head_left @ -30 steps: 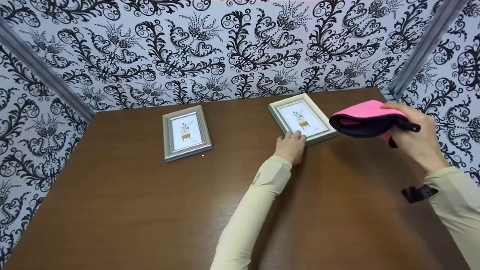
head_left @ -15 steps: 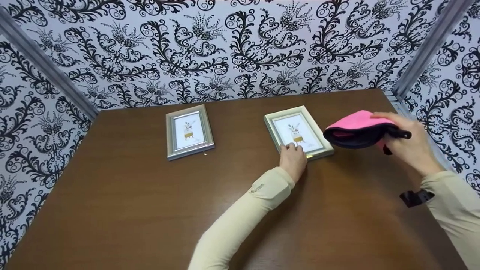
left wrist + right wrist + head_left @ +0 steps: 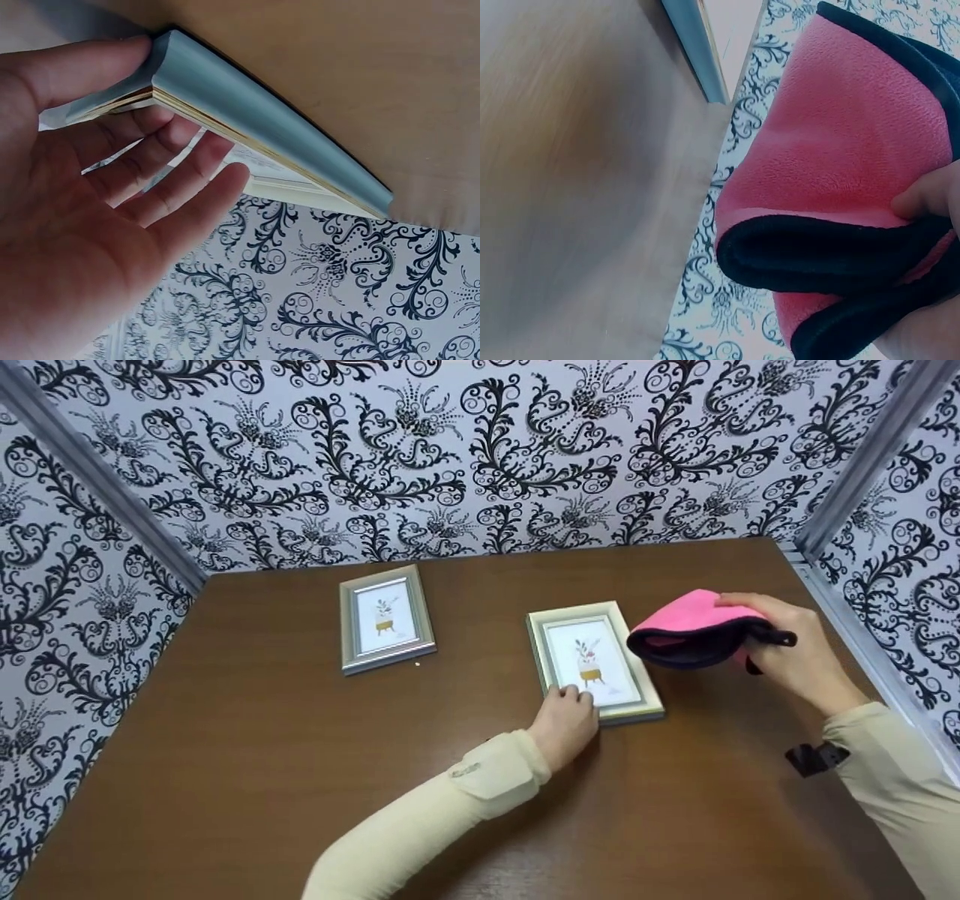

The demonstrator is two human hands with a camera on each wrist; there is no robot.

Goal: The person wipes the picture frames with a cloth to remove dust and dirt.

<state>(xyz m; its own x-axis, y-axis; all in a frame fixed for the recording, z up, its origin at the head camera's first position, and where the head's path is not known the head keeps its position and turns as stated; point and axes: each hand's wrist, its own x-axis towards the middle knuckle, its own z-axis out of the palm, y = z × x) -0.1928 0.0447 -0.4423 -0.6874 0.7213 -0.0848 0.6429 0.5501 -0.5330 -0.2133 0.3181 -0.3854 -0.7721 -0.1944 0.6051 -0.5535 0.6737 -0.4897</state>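
Note:
My left hand (image 3: 564, 727) grips the near left corner of a cream picture frame (image 3: 651, 690), which lies face up on the brown table. In the left wrist view, the thumb lies along the blue-grey outer side (image 3: 247, 105) and the fingers (image 3: 191, 199) reach over the front. The frame's print shows a plant in a yellow pot on legs. To the right, my right hand (image 3: 799, 656) holds a folded pink cloth (image 3: 694, 613) with black edging up above the table. Seen from the right wrist, the thumb presses on the cloth (image 3: 847, 135), which is doubled into layers.
A second picture frame (image 3: 350, 622), silver-beige, lies farther left on the table (image 3: 262, 780). A tiny pale speck (image 3: 418, 664) sits just in front of it. Patterned walls (image 3: 480, 457) enclose the table at the back and both sides, with grey corner posts (image 3: 862, 465).
My left hand has drawn the cream picture frame nearer and turned it a little straighter. The right hand with the folded cloth has shifted left and slightly nearer. The silver-beige frame stays put.

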